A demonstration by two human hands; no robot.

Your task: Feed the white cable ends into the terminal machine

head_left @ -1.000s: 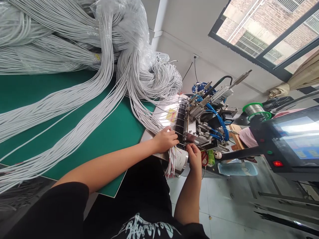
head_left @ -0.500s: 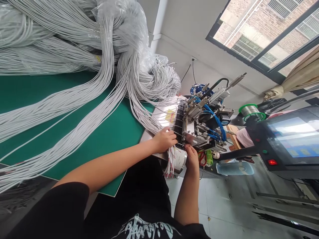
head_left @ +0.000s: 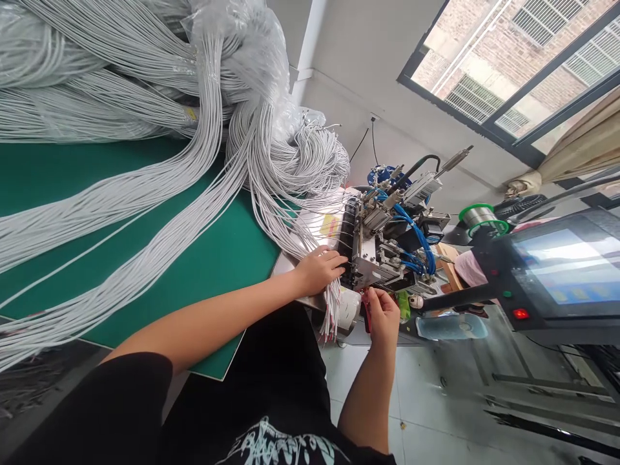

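Big bundles of grey-white wires [head_left: 159, 181] run across a green mat [head_left: 217, 258] toward a small machine [head_left: 382, 245] with blue hoses. My left hand [head_left: 320, 268] rests on the wires at the machine's black slotted front, fingers curled over them. Loose wire ends [head_left: 332, 313] with red tips hang off the metal plate's edge just below that hand. Lower, beside the machine's underside, my right hand [head_left: 385, 313] has its fingers pinched on a small red thing I cannot make out.
A control box with a lit screen [head_left: 566, 271] and a red button stands at the right. A solder spool [head_left: 479, 216] sits behind the machine. Bagged wire coils [head_left: 232, 39] pile up at the back. A window [head_left: 513, 58] is above; grey floor lies below.
My right hand has dropped a little from the machine's front edge and now pinches something red. My left hand stays on the wires. The view has shifted slightly.
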